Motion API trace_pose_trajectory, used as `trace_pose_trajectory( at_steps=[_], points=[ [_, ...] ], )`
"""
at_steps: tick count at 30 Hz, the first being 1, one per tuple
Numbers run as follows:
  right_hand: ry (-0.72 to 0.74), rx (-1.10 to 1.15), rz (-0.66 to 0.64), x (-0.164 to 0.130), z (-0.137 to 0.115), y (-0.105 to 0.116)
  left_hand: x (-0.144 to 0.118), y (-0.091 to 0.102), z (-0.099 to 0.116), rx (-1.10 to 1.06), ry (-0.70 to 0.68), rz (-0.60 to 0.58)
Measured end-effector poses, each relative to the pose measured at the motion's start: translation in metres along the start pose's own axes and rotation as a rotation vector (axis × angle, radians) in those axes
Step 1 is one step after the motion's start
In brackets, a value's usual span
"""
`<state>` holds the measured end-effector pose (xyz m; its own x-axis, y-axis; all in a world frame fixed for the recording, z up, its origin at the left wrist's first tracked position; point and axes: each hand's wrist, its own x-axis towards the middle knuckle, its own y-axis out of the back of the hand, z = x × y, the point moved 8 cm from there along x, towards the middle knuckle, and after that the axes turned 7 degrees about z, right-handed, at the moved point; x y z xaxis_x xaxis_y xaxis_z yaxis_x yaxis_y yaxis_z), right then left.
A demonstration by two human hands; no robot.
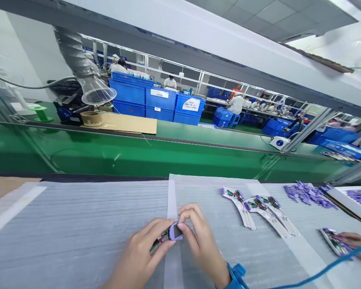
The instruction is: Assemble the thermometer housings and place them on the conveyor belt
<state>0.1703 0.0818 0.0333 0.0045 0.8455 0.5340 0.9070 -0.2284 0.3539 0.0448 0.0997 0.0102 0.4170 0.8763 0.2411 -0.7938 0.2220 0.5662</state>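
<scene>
Both hands, left hand [138, 253] and right hand [198, 237], pinch one purple part [175, 232]; three white handles [260, 208] lie nearby.

1. Purple-ended assembly [170, 233]: its body is mostly covered by the left hand [138, 257] and the fingers [190, 237] of the right hand [203, 245].
2. Both forearms: cut off by the bottom edge.
3. Co-worker's hand [356, 243]: cut off by the right edge.
4. Crate labels [159, 93]: print too small to read.

This is looking like a factory assembly hall. A long green conveyor belt [180, 154] is running across at twelve o'clock, and stacked blue plastic crates [156, 102] are sitting beyond it, where seated workers in white coats [237, 103] are lining benches at one o'clock.
</scene>
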Motion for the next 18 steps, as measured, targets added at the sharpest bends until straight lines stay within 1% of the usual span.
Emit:
trace_pose_trajectory(
  at_steps=[4, 7, 9, 11, 13, 16, 18],
  points=[
    [0.128, -0.057, 0.010, -0.005, -0.006, -0.004, 0.003, 0.006, -0.001, -0.054, 0.111, 0.057],
    [0.157, -0.047, 0.006, -0.008, -0.008, -0.007, 0.005, 0.011, -0.005, -0.093, 0.167, 0.108],
    [0.110, -0.017, 0.059, -0.009, -0.005, -0.006, 0.004, 0.015, -0.008, -0.096, 0.157, 0.162],
    [0.002, 0.025, 0.149, -0.011, 0.005, -0.005, 0.003, 0.020, -0.011, -0.078, 0.120, 0.253],
    [-0.109, 0.071, 0.195, -0.014, 0.016, -0.010, 0.000, 0.022, -0.012, -0.053, 0.072, 0.327],
    [-0.213, 0.115, 0.223, -0.018, 0.027, -0.022, -0.004, 0.015, -0.009, -0.046, 0.007, 0.345],
    [-0.248, 0.108, 0.270, -0.019, 0.029, -0.023, -0.006, 0.007, -0.007, -0.078, 0.000, 0.331]
  ],
)
